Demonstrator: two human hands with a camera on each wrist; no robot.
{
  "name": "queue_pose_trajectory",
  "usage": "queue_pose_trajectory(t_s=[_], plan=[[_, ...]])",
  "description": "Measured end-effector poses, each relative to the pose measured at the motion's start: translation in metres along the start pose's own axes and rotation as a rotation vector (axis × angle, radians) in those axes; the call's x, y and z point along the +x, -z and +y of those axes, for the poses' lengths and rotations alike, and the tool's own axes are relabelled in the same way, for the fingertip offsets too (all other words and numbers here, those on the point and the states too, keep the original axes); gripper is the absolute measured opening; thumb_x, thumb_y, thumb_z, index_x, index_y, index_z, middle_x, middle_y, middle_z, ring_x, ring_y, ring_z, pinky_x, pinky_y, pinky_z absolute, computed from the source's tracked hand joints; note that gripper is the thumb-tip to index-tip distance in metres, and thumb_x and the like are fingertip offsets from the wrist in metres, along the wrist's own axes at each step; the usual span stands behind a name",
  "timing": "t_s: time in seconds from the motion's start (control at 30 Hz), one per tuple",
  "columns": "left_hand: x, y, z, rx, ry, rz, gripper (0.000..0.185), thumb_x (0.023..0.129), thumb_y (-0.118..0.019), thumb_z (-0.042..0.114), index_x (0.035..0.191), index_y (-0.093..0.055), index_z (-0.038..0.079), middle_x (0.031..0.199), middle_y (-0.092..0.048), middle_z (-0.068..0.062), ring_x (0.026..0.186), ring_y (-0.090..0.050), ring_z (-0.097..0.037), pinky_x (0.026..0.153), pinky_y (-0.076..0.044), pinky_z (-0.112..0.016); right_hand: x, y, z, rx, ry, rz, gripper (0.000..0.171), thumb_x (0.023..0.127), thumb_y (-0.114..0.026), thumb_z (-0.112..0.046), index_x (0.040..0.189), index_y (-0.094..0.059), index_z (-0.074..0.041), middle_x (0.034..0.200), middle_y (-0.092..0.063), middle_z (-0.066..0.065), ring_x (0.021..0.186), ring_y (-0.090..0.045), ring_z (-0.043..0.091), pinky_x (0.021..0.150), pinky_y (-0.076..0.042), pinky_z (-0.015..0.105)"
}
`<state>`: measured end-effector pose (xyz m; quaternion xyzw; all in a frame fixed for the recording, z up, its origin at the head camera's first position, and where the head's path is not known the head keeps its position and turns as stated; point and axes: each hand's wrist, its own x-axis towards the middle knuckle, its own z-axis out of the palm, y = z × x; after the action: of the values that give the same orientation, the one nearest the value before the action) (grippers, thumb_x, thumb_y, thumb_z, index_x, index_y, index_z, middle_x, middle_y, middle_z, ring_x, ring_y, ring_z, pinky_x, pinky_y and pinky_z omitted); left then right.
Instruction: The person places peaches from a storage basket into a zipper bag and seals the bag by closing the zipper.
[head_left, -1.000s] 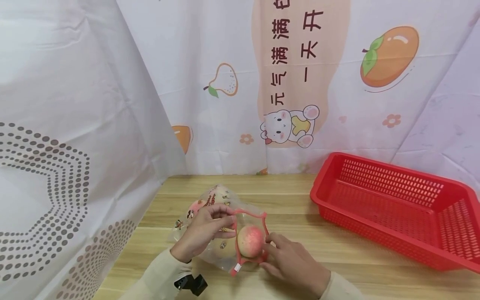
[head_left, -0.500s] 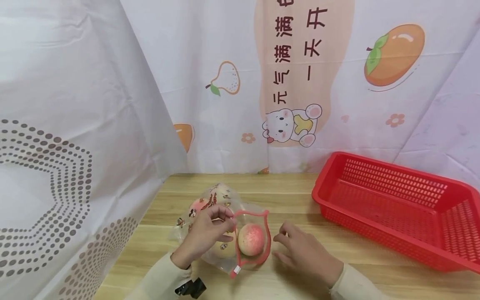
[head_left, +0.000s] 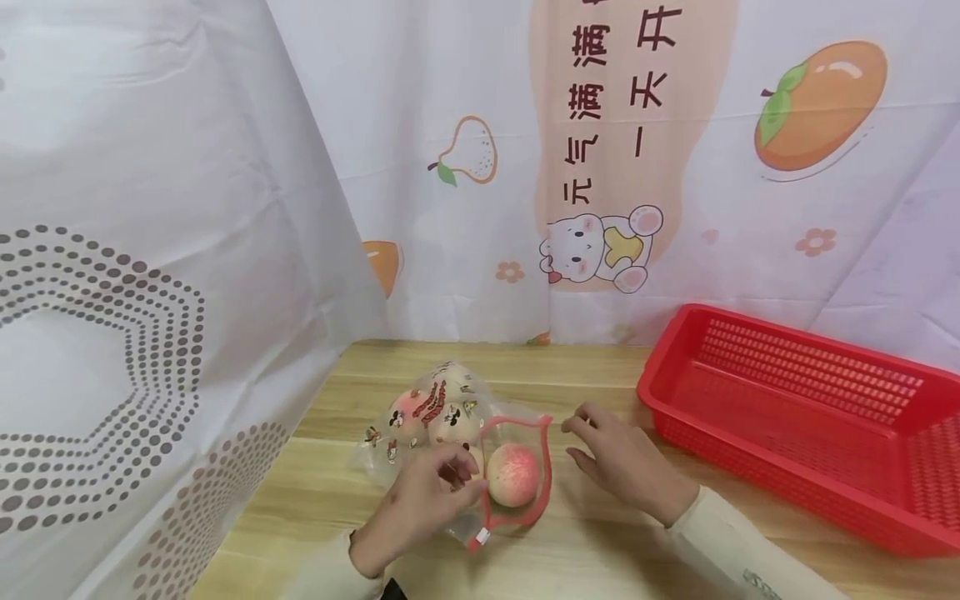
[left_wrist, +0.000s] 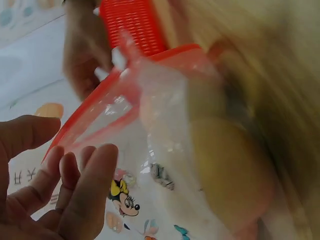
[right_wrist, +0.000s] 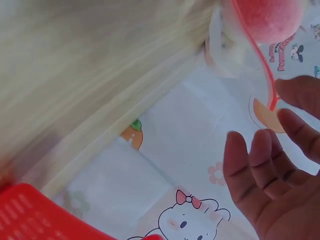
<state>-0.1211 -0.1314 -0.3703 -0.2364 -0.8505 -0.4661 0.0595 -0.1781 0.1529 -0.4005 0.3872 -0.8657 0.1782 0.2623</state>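
A clear zip bag (head_left: 390, 454) with cartoon prints lies on the table, several peaches inside. Its red zip edge (head_left: 546, 467) spreads wide around a peach (head_left: 513, 475) at the mouth. My left hand (head_left: 420, 500) is at the near-left side of that mouth. In the left wrist view, its thumb and fingers (left_wrist: 97, 170) stand apart right by the red edge, gripping nothing. To the right of the mouth, my right hand (head_left: 630, 458) hovers with loosely bent fingers. The right wrist view shows its bare palm (right_wrist: 285, 215) and a gap between thumb and fingers.
A red perforated plastic basket (head_left: 787, 425) stands on the right of the wooden table (head_left: 592, 558). Patterned white cloth (head_left: 465, 275) hangs behind the table and along its left side.
My right hand has come off the bag's edge and moved right and away from me. My left hand has slid nearer along the edge, its pinch loosened. The head view has shifted slightly.
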Motion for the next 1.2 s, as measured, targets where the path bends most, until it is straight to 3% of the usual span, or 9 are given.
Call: queue_pose_trajectory(t_s=[0.2,0.27,0.33,0.6,0.77,0.97,1.2], plan=[[-0.023,-0.01,-0.002,0.375,-0.229,0.04,0.026,0.075,-0.088,0.019,0.077,-0.063,0.022,0.079,-0.054,0.011,0.071,-0.054,0.0,0.062,-0.047,-0.011,0.017,-0.006,0.007,-0.025,0.024,0.012,0.038,0.075,-0.085,-0.002,0.107,-0.067,-0.013,0.1,-0.056,0.004,0.074,-0.058,0.014,0.055,-0.053,0.022],[-0.027,-0.013,-0.003,0.455,-0.296,0.065,0.029,0.071,-0.091,0.023,0.077,-0.062,0.021,0.079,-0.053,0.01,0.07,-0.052,0.001,0.061,-0.044,-0.008,0.02,-0.008,0.009,-0.023,0.021,0.003,0.035,0.077,-0.083,-0.001,0.106,-0.068,-0.014,0.101,-0.056,0.004,0.074,-0.058,0.015,0.055,-0.052,0.022],[-0.03,-0.015,-0.004,0.509,-0.316,0.07,0.032,0.068,-0.092,0.027,0.077,-0.063,0.02,0.08,-0.051,0.011,0.068,-0.05,0.001,0.06,-0.042,-0.008,0.023,-0.01,0.01,-0.017,0.019,-0.002,0.034,0.078,-0.081,0.001,0.107,-0.069,-0.014,0.102,-0.056,0.005,0.075,-0.059,0.015,0.057,-0.053,0.022],[-0.036,-0.017,-0.001,0.628,-0.187,-0.048,0.03,0.073,-0.089,0.036,0.076,-0.062,0.023,0.081,-0.048,0.016,0.07,-0.046,-0.001,0.058,-0.041,-0.018,0.027,-0.018,0.013,0.001,0.021,-0.026,0.033,0.076,-0.086,-0.002,0.102,-0.071,-0.016,0.104,-0.056,0.004,0.087,-0.058,0.017,0.062,-0.056,0.023],[-0.036,-0.016,0.001,0.638,-0.119,-0.122,0.03,0.072,-0.089,0.027,0.07,-0.06,0.023,0.08,-0.046,0.016,0.068,-0.046,0.0,0.054,-0.04,-0.019,0.029,-0.02,0.015,-0.005,0.038,-0.024,0.031,0.075,-0.087,-0.005,0.098,-0.07,-0.018,0.103,-0.055,0.004,0.087,-0.056,0.016,0.062,-0.055,0.021],[-0.036,-0.017,0.001,0.63,-0.077,-0.116,0.028,0.069,-0.085,0.013,0.065,-0.059,0.022,0.077,-0.046,0.015,0.067,-0.046,0.001,0.052,-0.04,-0.018,0.032,-0.019,0.016,0.01,0.024,-0.046,0.029,0.073,-0.089,-0.006,0.095,-0.073,-0.017,0.103,-0.056,0.003,0.088,-0.056,0.016,0.064,-0.056,0.021],[-0.039,-0.014,-0.003,0.636,0.008,-0.143,0.028,0.072,-0.085,0.015,0.064,-0.059,0.021,0.076,-0.049,0.014,0.07,-0.048,-0.003,0.056,-0.045,-0.023,0.03,-0.016,0.019,-0.007,-0.046,-0.086,0.036,0.069,-0.091,-0.005,0.097,-0.069,-0.013,0.108,-0.057,0.007,0.091,-0.057,0.02,0.065,-0.058,0.025]])
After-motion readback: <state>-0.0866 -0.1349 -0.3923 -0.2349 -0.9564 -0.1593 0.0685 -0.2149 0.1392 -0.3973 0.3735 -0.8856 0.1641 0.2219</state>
